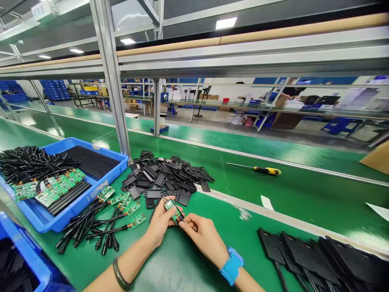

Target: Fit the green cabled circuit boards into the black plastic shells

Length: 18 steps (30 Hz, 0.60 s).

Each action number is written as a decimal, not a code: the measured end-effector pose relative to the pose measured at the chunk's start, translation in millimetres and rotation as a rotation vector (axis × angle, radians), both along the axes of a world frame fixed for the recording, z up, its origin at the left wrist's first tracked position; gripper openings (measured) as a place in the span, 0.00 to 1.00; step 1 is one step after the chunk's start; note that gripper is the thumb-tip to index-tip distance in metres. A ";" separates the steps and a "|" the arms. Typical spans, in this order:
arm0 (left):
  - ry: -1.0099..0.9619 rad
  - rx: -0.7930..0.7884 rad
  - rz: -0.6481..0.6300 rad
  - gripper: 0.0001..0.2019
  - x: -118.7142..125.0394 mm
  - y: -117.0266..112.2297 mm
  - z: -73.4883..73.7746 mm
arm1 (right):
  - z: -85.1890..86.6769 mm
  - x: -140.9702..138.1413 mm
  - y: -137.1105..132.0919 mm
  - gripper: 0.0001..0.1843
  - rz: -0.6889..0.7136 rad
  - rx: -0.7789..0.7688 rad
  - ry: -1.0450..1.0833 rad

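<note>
Holding green circuit board (171, 207) in left fingers (171, 213), pinching its wired end with right fingers (189, 230), near heaped black casings (170, 174)

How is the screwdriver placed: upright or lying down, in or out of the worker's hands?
Lying down, out of hand: the screwdriver stretches along the green surface, apart from the left hand and right hand.

The left hand (161, 221) and right hand (203, 235) partly cover the circuit board (169, 205); its markings are too small to read. The picture's edge cuts off the lower-left blue bin (33, 253).
</note>
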<state>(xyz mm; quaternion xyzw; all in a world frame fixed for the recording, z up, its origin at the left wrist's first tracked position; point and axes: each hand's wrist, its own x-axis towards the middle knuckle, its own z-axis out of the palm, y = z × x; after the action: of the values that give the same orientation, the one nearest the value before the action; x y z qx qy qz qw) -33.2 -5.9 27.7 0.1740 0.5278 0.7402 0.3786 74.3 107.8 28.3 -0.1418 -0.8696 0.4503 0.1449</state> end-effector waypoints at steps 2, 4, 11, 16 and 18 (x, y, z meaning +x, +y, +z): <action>-0.004 0.007 -0.043 0.26 -1.5 0.3 -1.1 | 4.8 1.3 3.2 0.13 -0.022 0.051 0.036; 0.008 0.001 -0.098 0.28 -3.3 0.2 -1.5 | 11.3 3.1 6.6 0.20 0.034 0.067 0.032; 0.056 -0.045 -0.435 0.25 -12.1 -8.4 4.3 | 37.8 13.7 29.1 0.21 0.280 -0.110 -0.095; -0.005 0.093 -0.288 0.24 -9.3 -5.0 6.3 | 52.2 23.5 26.1 0.18 0.134 0.185 0.081; -0.035 0.131 -0.228 0.24 -7.2 -1.8 6.4 | 50.8 24.3 18.1 0.18 0.145 0.388 0.131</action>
<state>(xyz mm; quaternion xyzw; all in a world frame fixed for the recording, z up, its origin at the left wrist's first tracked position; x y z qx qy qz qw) -40.4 -7.7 34.0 0.2443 0.4482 0.7281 0.4575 98.6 125.8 79.2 -0.0185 -0.9366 0.2919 0.1930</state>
